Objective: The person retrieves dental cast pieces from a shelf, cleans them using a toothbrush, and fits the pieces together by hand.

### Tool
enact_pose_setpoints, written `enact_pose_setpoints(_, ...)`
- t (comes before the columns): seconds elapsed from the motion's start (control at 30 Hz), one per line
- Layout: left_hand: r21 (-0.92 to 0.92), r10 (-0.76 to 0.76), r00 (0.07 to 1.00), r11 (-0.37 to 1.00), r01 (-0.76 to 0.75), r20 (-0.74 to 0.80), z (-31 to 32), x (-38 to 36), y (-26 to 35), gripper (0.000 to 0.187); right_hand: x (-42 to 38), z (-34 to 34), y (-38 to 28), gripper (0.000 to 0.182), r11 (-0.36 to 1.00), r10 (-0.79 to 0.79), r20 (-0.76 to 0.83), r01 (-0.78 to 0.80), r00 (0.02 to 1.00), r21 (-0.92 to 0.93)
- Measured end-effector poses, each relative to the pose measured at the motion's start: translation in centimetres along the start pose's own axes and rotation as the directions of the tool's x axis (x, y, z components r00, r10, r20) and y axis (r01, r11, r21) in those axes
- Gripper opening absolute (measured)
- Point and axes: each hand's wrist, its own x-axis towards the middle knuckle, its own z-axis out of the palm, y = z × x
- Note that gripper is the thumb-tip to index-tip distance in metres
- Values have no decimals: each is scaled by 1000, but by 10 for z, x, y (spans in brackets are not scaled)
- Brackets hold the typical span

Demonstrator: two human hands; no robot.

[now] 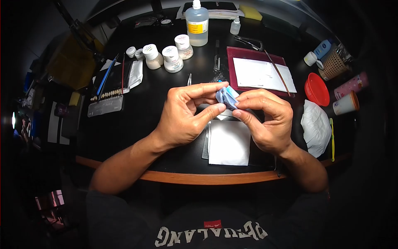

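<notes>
A small blue-grey dental model (226, 97), with a brighter blue part along its upper side, is held up between both hands over the middle of the desk. My left hand (184, 113) grips it from the left between thumb and index finger. From the right, my right hand (270, 118) pinches its edge with thumb and fingertips. The fingers hide parts of the model. Below the hands lies a white paper pad (229, 143) on a greyish slab. Tweezer-like tips (189, 79) show just behind my left hand.
White-lidded jars (170, 59) and a large bottle (197, 25) stand behind. A maroon tray (233, 54) with white paper and a brush lies back right. A tooth shade guide (105, 107) is left; a red bowl (317, 89) and crumpled white tissue (316, 128) are right.
</notes>
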Motion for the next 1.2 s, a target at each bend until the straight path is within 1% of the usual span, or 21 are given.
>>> enact_pose_setpoints(0.03,8,11,1000,1000,-11,-2,0,0,1,40,0,0,-1,15,1000,1,0,-1,1000,-3)
enact_pose_setpoints(0.13,89,-54,998,995,51,34,-6,-1,3,39,-1,-3,-5,15,1000,-15,-25,15,1000,-26)
enact_pose_setpoints(0.27,19,-23,1000,1000,23,-11,-4,0,3,37,4,-5,4,15,999,-50,-61,49,997,-24)
enact_pose_setpoints(0.47,-50,8,1000,999,-8,-11,-10,6,-4,31,4,-2,8,11,998,49,-79,-51,996,-22)
enact_pose_setpoints(0.53,-35,26,1000,999,-27,-9,-11,7,-5,30,3,-2,7,10,995,93,-109,-97,990,-34)
enact_pose_setpoints(0.63,-16,49,999,999,-49,0,-14,9,-5,30,4,-4,6,11,986,127,-104,-137,986,-93)
enact_pose_setpoints(0.73,17,59,998,998,-59,-32,-18,10,-1,30,4,-8,7,12,970,111,7,-107,994,-218)
enact_pose_setpoints(0.77,22,66,996,998,-65,-54,-20,12,0,29,4,-6,8,14,967,64,24,-56,998,-249)
enact_pose_setpoints(0.8,25,66,995,998,-64,-79,-23,13,0,29,4,-5,9,14,968,31,85,-8,996,-251)
enact_pose_setpoints(0.83,-9,79,992,997,-80,-103,-25,15,-4,27,4,-5,10,14,968,-3,146,40,989,-249)
enact_pose_setpoints(0.87,8,92,989,996,-92,-118,-27,16,-4,25,5,-5,9,14,965,-44,208,96,977,-245)
enact_pose_setpoints(0.9,0,87,988,996,-88,-130,-28,17,-4,24,4,-6,5,16,958,-29,259,101,965,-269)
enact_pose_setpoints(0.97,6,73,989,997,-73,-131,-30,17,-2,22,3,-3,3,19,959,-41,327,129,944,-252)
enact_pose_setpoints(1.03,-2,48,989,999,-48,-138,-31,15,-1,21,0,-2,4,22,953,-30,388,143,921,-266)
enact_pose_setpoints(1.1,-35,22,991,999,-26,-130,-29,16,-1,21,-2,-1,6,20,946,-48,433,180,900,-271)
enact_pose_setpoints(1.13,-42,32,992,998,-37,-120,-29,16,-3,22,-3,-4,5,20,938,-40,454,190,890,-291)
enact_pose_setpoints(1.17,-62,17,987,998,-28,-159,-26,16,-2,19,-5,-4,6,22,937,-53,443,198,895,-288)
enact_pose_setpoints(1.2,-52,16,989,998,-24,-148,-26,15,-1,19,-6,-4,6,24,934,-64,428,205,901,-292)
